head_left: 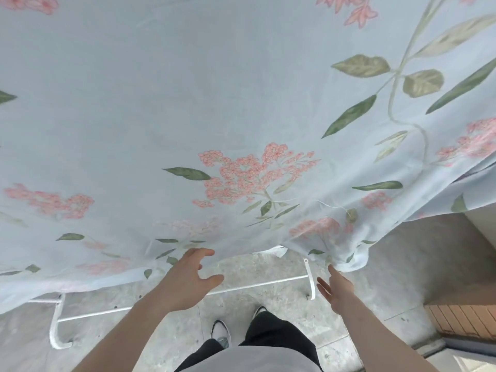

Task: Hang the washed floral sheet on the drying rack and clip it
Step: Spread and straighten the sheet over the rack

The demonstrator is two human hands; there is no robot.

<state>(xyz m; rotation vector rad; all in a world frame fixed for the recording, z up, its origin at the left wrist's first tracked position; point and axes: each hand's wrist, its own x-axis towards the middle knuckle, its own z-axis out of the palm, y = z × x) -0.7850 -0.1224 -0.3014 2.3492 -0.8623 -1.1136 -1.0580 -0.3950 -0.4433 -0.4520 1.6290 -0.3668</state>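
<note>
From the head camera, we are looking down at the floral sheet (241,103), which is lying spread over the drying rack (182,299), its long axis running left to right across the view and its lower hem hanging toward us. The rack's white feet are showing below the hem on the stone floor (389,264). Our left hand (188,280) is reaching forward with fingers released, fingertips at the hem. Our right hand (338,291) is stretching out, fingers straight, touching the drooping corner, grasping nothing.
</note>
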